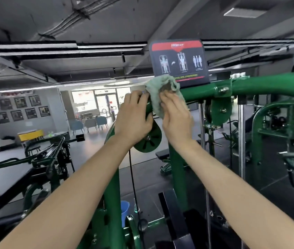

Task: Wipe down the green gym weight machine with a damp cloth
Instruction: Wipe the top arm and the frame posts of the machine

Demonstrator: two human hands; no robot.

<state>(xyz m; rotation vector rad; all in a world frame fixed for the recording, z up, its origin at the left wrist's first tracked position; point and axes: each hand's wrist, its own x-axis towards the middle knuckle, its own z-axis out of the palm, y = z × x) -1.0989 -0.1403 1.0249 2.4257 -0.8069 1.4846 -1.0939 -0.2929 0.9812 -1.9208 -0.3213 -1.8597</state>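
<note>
The green weight machine (268, 85) fills the middle and right of the head view, with a curved top bar, upright posts and a green pulley wheel (150, 141). A pale green cloth (157, 92) is bunched over the top bar's left end, just below a black and red instruction placard (178, 60). My right hand (177, 117) presses the cloth against the bar with its fingers laid over it. My left hand (133, 119) grips the bar's left end beside the cloth, fingers curled round it. Both arms reach up from the bottom.
A blue bucket (125, 209) stands on the floor behind the machine's post. Other green and black machines (40, 159) stand left, and more green frames right. Steel guide rods (241, 133) and a black cable (131, 169) hang close by. Chairs and glass doors lie far back.
</note>
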